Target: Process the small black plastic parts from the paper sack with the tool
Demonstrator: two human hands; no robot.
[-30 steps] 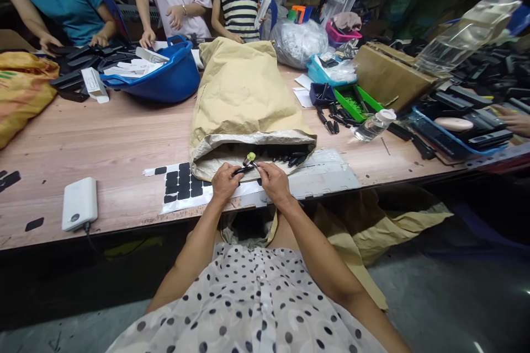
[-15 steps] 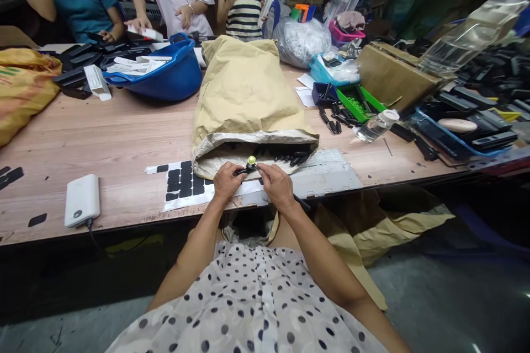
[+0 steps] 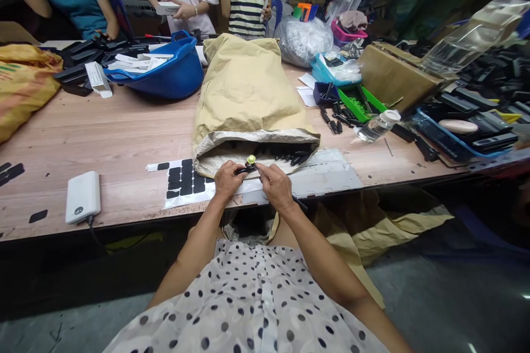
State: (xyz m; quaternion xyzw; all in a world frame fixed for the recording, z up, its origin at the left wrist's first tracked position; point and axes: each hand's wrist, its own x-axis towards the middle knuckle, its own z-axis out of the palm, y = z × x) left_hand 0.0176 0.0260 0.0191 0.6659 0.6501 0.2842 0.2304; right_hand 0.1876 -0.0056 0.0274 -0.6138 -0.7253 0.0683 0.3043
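My left hand and my right hand meet at the table's near edge, both pinched on a small black part with a yellow-green round tip. A thin black piece pokes out below my right wrist. Just beyond my hands lies a tan paper sack on its side, its mouth open toward me with several black parts inside. Left of my hands is a white sheet of black stickers.
A white power bank lies at the left with a cable. A blue basin of white boxes stands behind. Green tray, water bottle and trays of black parts fill the right. Three people stand at the far side.
My hands stay together on the small part, shifted only slightly. The people across the table have moved their arms; one now holds a white box.
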